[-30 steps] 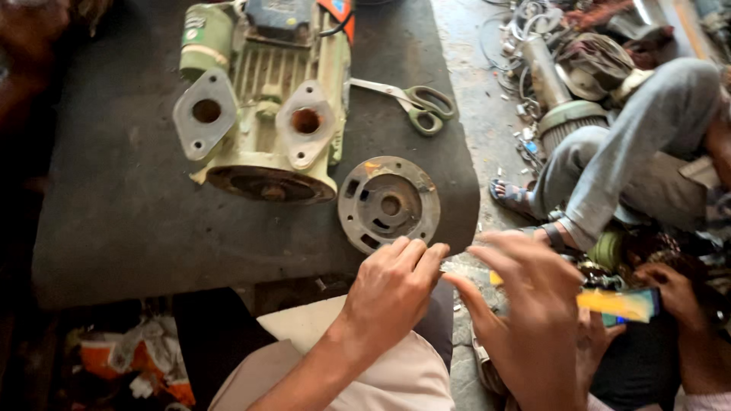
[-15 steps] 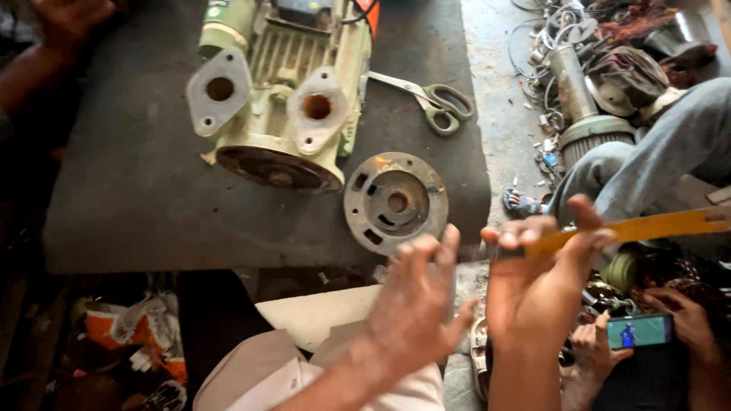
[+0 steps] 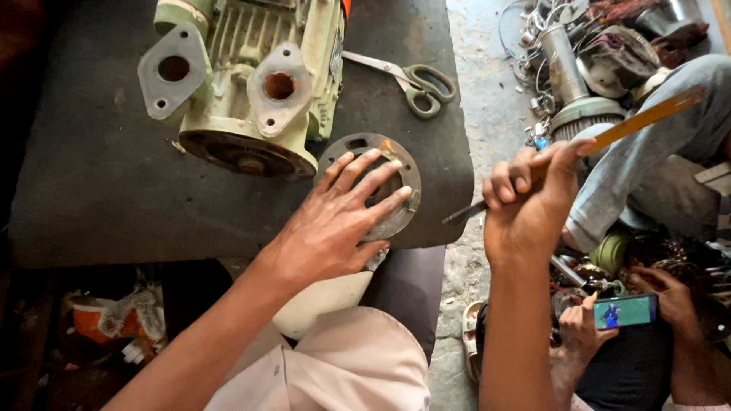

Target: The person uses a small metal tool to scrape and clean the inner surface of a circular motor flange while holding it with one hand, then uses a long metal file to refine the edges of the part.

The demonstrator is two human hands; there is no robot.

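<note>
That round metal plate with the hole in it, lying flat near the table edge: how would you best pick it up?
Probably by its rim, from the near table edge. The round metal plate lies flat on the dark table, so there is little to pinch from above. The left hand rests spread on it; sliding it until the rim overhangs the edge would let fingers curl under. The pale green pump blocks the far side.

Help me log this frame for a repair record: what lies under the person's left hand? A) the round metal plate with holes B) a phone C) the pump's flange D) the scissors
A: the left hand lies spread flat on the round metal plate, beside the pale green pump.
</note>
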